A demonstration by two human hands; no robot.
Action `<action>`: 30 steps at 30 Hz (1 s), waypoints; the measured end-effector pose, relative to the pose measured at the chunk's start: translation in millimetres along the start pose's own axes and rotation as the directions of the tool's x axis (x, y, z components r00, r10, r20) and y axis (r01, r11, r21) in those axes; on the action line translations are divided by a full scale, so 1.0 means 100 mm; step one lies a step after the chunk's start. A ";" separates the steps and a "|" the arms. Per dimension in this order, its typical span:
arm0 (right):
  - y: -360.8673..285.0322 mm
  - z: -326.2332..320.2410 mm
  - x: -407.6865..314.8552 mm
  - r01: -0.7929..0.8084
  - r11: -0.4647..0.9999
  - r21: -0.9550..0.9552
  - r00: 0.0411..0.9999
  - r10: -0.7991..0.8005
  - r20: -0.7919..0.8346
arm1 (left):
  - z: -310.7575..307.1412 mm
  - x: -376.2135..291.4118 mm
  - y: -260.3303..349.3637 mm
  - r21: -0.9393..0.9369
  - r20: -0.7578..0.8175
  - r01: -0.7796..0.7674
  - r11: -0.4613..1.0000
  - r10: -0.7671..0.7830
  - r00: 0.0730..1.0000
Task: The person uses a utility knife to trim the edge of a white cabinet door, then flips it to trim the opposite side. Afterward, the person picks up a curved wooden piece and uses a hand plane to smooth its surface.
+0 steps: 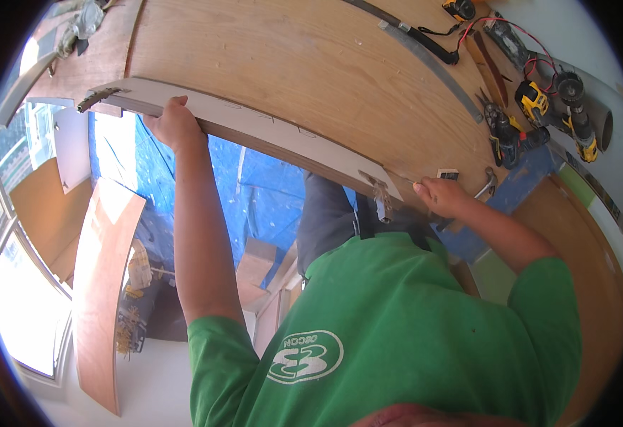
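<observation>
A long narrow white-faced board (247,118) lies along the near edge of the plywood surface, with pencil marks on its face. One metal concealed hinge (100,98) is set at its left end and another hinge (382,202) at its right end. My left hand (177,125) grips the board's near edge, left of its middle, thumb on the white face. Beyond the board's right end, my right hand (439,196) is closed around a small thin tool, whose tip shows by the fingers; its kind is unclear.
A claw hammer (488,184) lies right of my right hand. Farther right are pliers (495,115), a yellow cordless drill (578,125) and a tape measure (459,8). A metal ruler (439,72) lies on the plywood worktop (290,58). Blue sheeting (258,187) covers the floor below.
</observation>
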State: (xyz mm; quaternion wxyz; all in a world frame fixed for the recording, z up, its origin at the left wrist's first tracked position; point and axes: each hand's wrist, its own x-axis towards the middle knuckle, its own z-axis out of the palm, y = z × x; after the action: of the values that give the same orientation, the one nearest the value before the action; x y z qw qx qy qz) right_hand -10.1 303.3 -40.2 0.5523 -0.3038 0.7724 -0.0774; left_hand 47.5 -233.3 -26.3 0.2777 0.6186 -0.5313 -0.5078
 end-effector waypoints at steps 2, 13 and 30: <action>0.02 -0.01 -0.02 0.006 1.000 0.011 1.000 -0.006 -0.017 | 0.02 0.00 0.00 0.005 -0.003 -0.002 1.000 0.002 1.000; -0.36 -0.69 0.20 0.042 0.979 0.201 0.996 -0.025 -0.088 | 0.01 0.14 -0.12 0.023 -0.029 -0.108 0.994 0.108 0.994; -3.68 -1.50 3.33 0.412 0.895 0.171 0.899 -0.369 -0.235 | 0.03 -0.06 0.06 0.044 -0.023 -0.067 0.997 0.068 0.997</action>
State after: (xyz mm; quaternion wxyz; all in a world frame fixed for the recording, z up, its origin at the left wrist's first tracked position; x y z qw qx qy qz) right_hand -71.7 -209.4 -84.4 0.4759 -0.3823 0.7329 -0.3005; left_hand 43.3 -228.9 -20.4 0.2879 0.6123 -0.5594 -0.4789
